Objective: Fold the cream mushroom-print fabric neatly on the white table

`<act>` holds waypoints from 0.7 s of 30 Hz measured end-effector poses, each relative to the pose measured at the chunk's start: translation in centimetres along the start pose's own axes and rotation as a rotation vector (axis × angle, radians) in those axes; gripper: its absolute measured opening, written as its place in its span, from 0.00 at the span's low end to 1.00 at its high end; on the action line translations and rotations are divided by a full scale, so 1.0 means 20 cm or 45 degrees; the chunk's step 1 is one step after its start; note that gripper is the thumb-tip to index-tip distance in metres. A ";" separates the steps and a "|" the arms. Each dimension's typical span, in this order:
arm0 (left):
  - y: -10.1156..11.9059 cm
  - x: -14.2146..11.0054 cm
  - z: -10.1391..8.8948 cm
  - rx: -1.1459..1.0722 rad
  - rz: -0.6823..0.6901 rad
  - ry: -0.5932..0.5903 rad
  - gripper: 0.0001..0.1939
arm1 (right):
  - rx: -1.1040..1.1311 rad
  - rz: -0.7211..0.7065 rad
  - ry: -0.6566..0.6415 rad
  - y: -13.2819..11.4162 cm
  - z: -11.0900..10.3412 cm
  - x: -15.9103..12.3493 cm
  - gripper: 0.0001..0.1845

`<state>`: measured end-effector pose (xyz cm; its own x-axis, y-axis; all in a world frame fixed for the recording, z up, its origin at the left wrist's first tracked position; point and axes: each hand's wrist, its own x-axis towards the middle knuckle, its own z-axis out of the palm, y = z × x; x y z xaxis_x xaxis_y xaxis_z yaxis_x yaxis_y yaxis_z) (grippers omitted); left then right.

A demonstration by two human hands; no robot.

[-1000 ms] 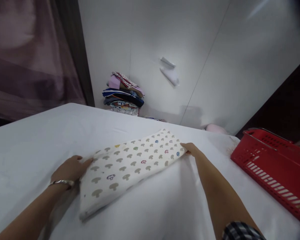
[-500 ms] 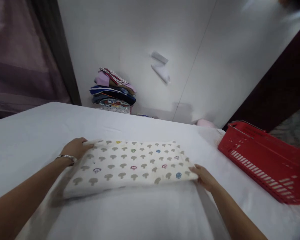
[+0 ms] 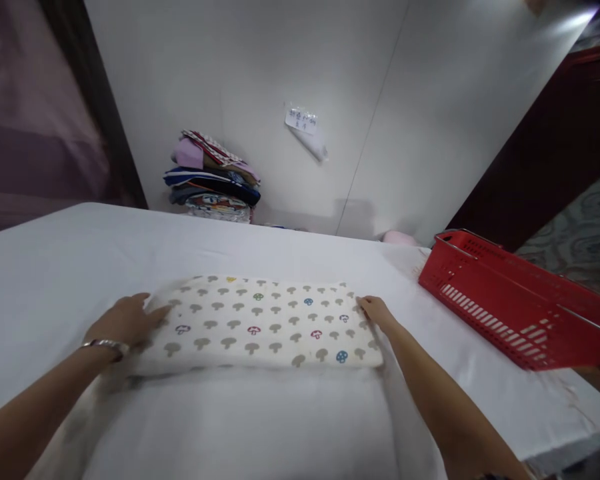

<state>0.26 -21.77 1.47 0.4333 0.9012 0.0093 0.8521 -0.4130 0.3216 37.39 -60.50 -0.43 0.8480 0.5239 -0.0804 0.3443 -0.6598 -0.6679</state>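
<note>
A folded white cloth [image 3: 275,323] printed with grey-brown mushrooms, a few of them coloured, lies in a wide band across the white-covered table [image 3: 220,250]. At its left end is my left hand [image 3: 120,325], wearing a silver bracelet. The thumb rests over the cloth's edge and the other fingers are partly hidden. On the opposite side, my right hand [image 3: 377,313] pinches the right edge near the far corner. The band's near edge runs roughly straight between the two sides, with plain white fabric in front of it.
A red plastic basket [image 3: 500,300] with a metal handle stands at the right side of the table. Beyond the far edge, a stack of folded clothes [image 3: 213,180] sits against the pale wall. A paper note [image 3: 303,123] in plastic hangs there. A pinkish curtain [image 3: 30,120] is at left.
The cloth has turned from a slant to lying nearly straight across. My right hand came nearer, then slid back up the right edge; my left hand has shifted left. The view has swung right.
</note>
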 end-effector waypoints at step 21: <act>-0.11 -0.56 0.05 -0.493 -0.156 0.176 0.21 | 0.220 0.250 0.077 0.24 0.00 -0.47 0.31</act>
<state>-6.27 -31.12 -0.40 0.2695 0.9606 0.0671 0.7103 -0.2454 0.6597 31.16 -68.65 -2.92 0.9162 0.3584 -0.1795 0.1017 -0.6411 -0.7607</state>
